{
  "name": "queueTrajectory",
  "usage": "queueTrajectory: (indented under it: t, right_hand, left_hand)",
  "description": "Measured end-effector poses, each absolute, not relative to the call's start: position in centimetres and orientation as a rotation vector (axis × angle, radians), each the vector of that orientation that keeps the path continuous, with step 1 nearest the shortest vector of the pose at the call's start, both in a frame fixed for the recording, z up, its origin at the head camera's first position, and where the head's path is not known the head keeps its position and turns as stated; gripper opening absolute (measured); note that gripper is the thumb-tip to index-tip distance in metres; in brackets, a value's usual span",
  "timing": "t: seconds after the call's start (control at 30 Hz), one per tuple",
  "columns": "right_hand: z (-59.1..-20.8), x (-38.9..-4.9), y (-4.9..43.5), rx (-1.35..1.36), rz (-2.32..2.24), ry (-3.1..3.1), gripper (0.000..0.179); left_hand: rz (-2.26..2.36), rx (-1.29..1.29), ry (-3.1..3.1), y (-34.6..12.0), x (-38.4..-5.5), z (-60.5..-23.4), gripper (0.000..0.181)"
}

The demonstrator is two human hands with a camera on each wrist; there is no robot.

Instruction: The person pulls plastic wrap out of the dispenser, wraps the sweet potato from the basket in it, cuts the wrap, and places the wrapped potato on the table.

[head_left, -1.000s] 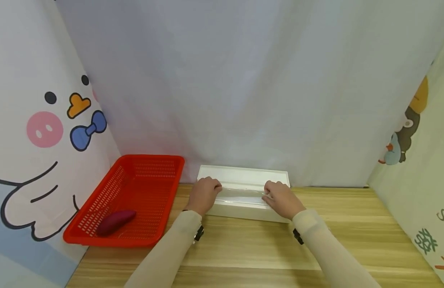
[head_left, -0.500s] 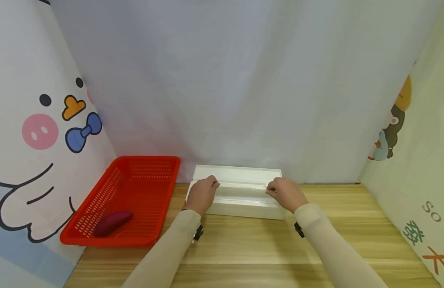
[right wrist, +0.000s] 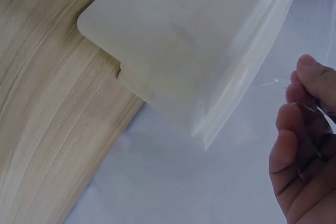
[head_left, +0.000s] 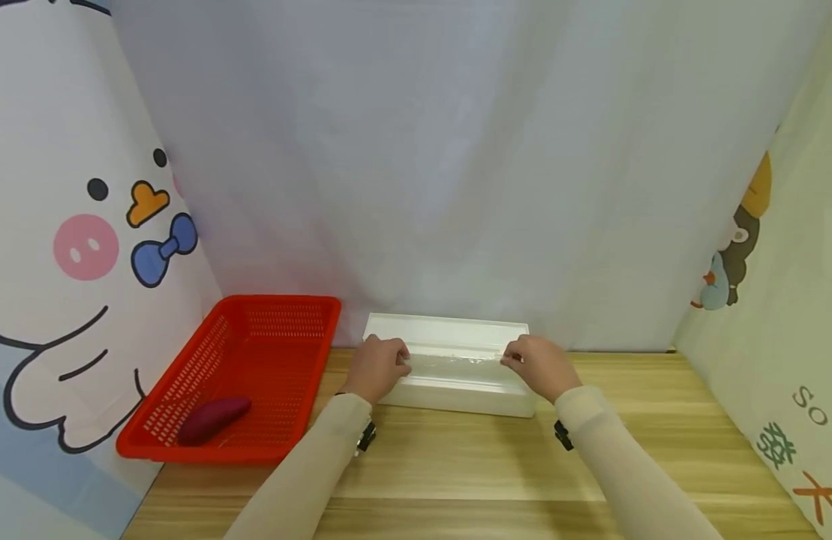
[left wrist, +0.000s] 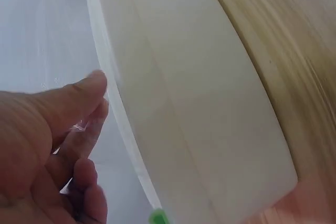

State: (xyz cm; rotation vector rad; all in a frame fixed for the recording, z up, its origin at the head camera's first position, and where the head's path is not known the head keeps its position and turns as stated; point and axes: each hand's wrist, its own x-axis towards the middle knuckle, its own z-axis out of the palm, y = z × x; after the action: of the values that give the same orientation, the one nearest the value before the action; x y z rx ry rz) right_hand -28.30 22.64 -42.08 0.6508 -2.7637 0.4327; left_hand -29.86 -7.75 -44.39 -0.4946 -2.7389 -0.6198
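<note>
A long white box point(head_left: 456, 399) stands on the table with its lid point(head_left: 449, 328) raised at the back. Thin clear plastic film point(head_left: 456, 363) spans the gap between my two hands above it. At the box's left end my left hand point(head_left: 376, 367) pinches the film; in the left wrist view, thumb and finger meet beside the box wall point(left wrist: 168, 87). My right hand point(head_left: 540, 367) pinches the film's other side at the right end. In the right wrist view, film point(right wrist: 275, 81) stretches from those fingertips toward the box edge. The box's inside is partly hidden.
A red perforated basket point(head_left: 314, 375) stands to the left, holding a purple sweet potato point(head_left: 213, 420). Behind the wooden table point(head_left: 456, 465) hangs a pale curtain point(head_left: 416, 165). Printed cloth walls point(head_left: 58, 337) close off both sides.
My right hand has shifted rightward relative to the box, to its right end. The left hand stays near the left end. The head view has moved slightly.
</note>
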Motion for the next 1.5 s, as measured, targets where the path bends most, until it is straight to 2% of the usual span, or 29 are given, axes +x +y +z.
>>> queueTrajectory:
  t: [0.17,0.4,0.63,0.8,0.93,1.07,1.27,1.5]
  right_hand:
    - [-41.9,-28.1,22.6,0.657,0.449,-2.735,0.006]
    - [-41.5,-28.2,22.8,0.671,0.488,-2.735,0.007]
    - [-41.2,-28.2,23.2,0.613,0.562,-2.797,0.009]
    - [-40.5,-28.1,23.4,0.61,0.91,-2.908,0.016]
    - [-40.1,-28.1,24.0,0.551,1.12,-3.001,0.022]
    - [-39.7,-27.9,24.0,0.505,1.045,-3.105,0.024]
    - [-39.3,-27.4,23.1,0.442,0.853,-3.199,0.019]
    - [-39.4,-27.4,23.3,0.456,0.837,-3.194,0.018]
  left_hand:
    - [-0.627,-0.44,-2.756,-8.6,-30.0,-44.3,0.014]
    - [-0.556,-0.523,-2.757,-9.5,-29.6,-43.7,0.005]
    - [-0.574,-0.441,-2.723,-10.5,-29.2,-43.2,0.012]
    - [-0.659,-0.355,-2.692,-10.7,-29.0,-43.0,0.013]
    - [-0.677,-0.308,-2.764,-10.8,-28.9,-43.1,0.02]
    - [-0.648,-0.315,-2.884,-10.7,-28.6,-43.0,0.026]
    - [-0.551,-0.345,-2.942,-10.0,-27.6,-42.2,0.023]
    - [-0.605,-0.304,-3.004,-9.7,-27.8,-42.1,0.023]
